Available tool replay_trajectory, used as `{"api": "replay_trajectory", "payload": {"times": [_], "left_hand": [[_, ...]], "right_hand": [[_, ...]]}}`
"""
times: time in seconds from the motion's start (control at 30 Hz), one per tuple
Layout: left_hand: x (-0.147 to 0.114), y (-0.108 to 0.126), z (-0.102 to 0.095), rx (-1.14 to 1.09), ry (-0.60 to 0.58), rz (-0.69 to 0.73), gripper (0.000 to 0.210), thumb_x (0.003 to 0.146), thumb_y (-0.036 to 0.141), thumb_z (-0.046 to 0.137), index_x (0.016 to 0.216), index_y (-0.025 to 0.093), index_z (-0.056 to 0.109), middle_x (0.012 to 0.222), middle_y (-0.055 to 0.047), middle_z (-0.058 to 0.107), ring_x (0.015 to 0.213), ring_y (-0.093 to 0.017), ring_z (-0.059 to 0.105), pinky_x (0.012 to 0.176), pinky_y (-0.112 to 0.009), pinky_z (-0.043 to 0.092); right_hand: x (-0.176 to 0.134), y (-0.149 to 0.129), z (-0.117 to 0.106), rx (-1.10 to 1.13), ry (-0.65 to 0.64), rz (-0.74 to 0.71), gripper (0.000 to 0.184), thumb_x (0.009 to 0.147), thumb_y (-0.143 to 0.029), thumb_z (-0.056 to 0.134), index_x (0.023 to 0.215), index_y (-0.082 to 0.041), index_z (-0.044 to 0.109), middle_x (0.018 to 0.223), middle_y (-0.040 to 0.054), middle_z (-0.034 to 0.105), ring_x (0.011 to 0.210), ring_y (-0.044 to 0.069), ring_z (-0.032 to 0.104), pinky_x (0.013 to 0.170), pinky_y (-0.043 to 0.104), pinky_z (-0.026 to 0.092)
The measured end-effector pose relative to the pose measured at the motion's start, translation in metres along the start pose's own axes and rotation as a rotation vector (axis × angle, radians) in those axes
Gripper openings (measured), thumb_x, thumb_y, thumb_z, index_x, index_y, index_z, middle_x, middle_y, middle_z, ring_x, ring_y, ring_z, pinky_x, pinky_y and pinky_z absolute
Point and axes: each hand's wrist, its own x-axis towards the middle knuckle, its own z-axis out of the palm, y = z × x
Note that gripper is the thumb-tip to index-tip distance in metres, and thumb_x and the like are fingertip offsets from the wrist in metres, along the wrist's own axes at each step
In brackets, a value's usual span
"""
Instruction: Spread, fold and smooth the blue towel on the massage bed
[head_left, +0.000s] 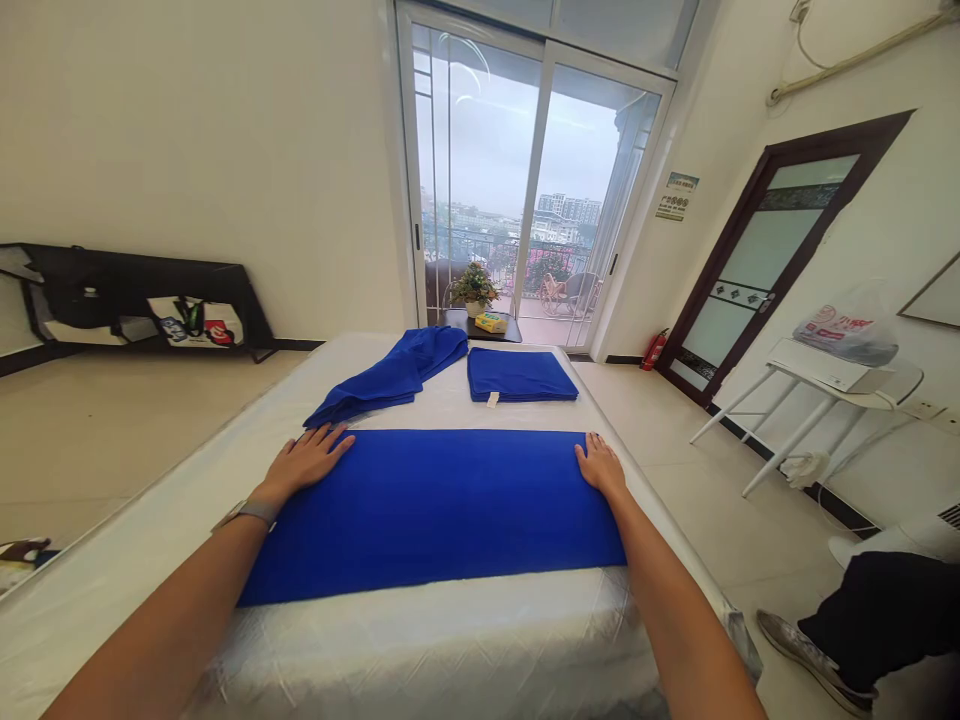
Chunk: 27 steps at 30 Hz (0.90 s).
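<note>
A blue cloth (442,510) lies flat as a wide rectangle across the near part of a white mattress (450,640). My left hand (311,458) rests on its far left corner, fingers spread. On the far right corner lies my right hand (600,462), its fingers stretched out flat. Just beyond, a neatly folded blue cloth (521,374) with a small white tag sits to the right. Left of that, a rumpled blue cloth (397,372) stretches diagonally, its near end close to my left fingertips.
Behind the mattress stands a small dark table (457,321) with a potted plant (474,286) and a yellow packet (490,322). At right are a white chair (814,385) bearing a plastic bag (847,325), and another person's shoe (810,655). A black rack (150,275) stands left.
</note>
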Motion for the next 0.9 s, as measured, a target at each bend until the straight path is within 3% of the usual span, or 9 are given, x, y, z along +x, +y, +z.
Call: {"api": "replay_trajectory", "payload": {"times": [0.23, 0.33, 0.43, 0.5, 0.6, 0.7, 0.8, 0.9], "left_hand": [[-0.001, -0.010, 0.006, -0.002, 0.062, -0.004, 0.075, 0.097, 0.064, 0.017, 0.158, 0.023, 0.027, 0.165, -0.014, 0.027, 0.152, -0.032, 0.023, 0.120, -0.057, 0.019], [0.000, -0.009, 0.009, -0.011, 0.083, -0.020, 0.075, 0.096, 0.066, 0.019, 0.158, 0.025, 0.026, 0.165, -0.012, 0.026, 0.153, -0.030, 0.022, 0.121, -0.055, 0.018], [0.002, -0.010, 0.012, -0.023, 0.100, -0.019, 0.075, 0.095, 0.067, 0.020, 0.158, 0.026, 0.027, 0.165, -0.012, 0.028, 0.152, -0.030, 0.024, 0.121, -0.055, 0.019], [0.003, -0.011, 0.014, -0.034, 0.110, -0.022, 0.076, 0.095, 0.068, 0.020, 0.158, 0.027, 0.028, 0.164, -0.011, 0.028, 0.152, -0.031, 0.025, 0.120, -0.055, 0.019], [0.005, -0.012, 0.016, -0.044, 0.114, -0.027, 0.077, 0.094, 0.069, 0.019, 0.157, 0.027, 0.029, 0.164, -0.011, 0.029, 0.152, -0.031, 0.024, 0.121, -0.054, 0.018], [0.005, -0.012, 0.015, -0.031, 0.098, -0.039, 0.075, 0.094, 0.067, 0.018, 0.158, 0.028, 0.028, 0.164, -0.011, 0.029, 0.152, -0.030, 0.024, 0.121, -0.053, 0.017], [0.005, -0.013, 0.015, -0.018, 0.085, -0.035, 0.073, 0.095, 0.064, 0.018, 0.158, 0.027, 0.027, 0.165, -0.011, 0.028, 0.152, -0.029, 0.023, 0.121, -0.053, 0.017], [0.005, -0.013, 0.016, -0.015, 0.090, -0.031, 0.073, 0.096, 0.063, 0.019, 0.158, 0.025, 0.027, 0.164, -0.012, 0.029, 0.152, -0.029, 0.023, 0.121, -0.054, 0.018]], "right_hand": [[0.001, -0.003, -0.008, -0.128, -0.035, 0.004, 0.068, 0.103, -0.046, 0.016, 0.159, -0.008, 0.023, 0.165, 0.0100, 0.024, 0.152, 0.022, 0.022, 0.122, 0.036, 0.015], [0.000, -0.020, -0.021, -0.270, -0.004, 0.023, 0.063, 0.102, -0.037, 0.024, 0.154, -0.003, 0.036, 0.159, 0.0177, 0.035, 0.150, 0.028, 0.026, 0.122, 0.044, 0.014], [-0.007, -0.059, -0.029, -0.313, 0.073, -0.055, 0.057, 0.097, -0.021, 0.029, 0.146, 0.002, 0.047, 0.154, 0.0246, 0.041, 0.149, 0.030, 0.029, 0.122, 0.045, 0.011], [-0.014, -0.098, -0.026, -0.236, 0.087, -0.167, 0.057, 0.096, -0.019, 0.029, 0.146, 0.001, 0.047, 0.154, 0.0240, 0.041, 0.147, 0.028, 0.033, 0.121, 0.042, 0.015], [-0.027, -0.163, -0.009, -0.062, 0.034, -0.335, 0.060, 0.101, -0.033, 0.028, 0.151, -0.003, 0.041, 0.156, 0.0179, 0.040, 0.147, 0.026, 0.034, 0.121, 0.038, 0.019], [-0.038, -0.214, 0.010, 0.074, -0.040, -0.492, 0.066, 0.103, -0.046, 0.023, 0.157, -0.007, 0.031, 0.163, 0.0115, 0.030, 0.151, 0.022, 0.023, 0.123, 0.037, 0.014], [-0.042, -0.236, 0.019, 0.128, -0.107, -0.518, 0.071, 0.103, -0.052, 0.019, 0.159, -0.010, 0.025, 0.165, 0.0085, 0.022, 0.153, 0.020, 0.016, 0.124, 0.039, 0.010], [-0.039, -0.224, 0.019, 0.127, -0.126, -0.493, 0.072, 0.103, -0.055, 0.017, 0.160, -0.012, 0.021, 0.166, 0.0063, 0.020, 0.154, 0.019, 0.012, 0.125, 0.039, 0.007]]}}
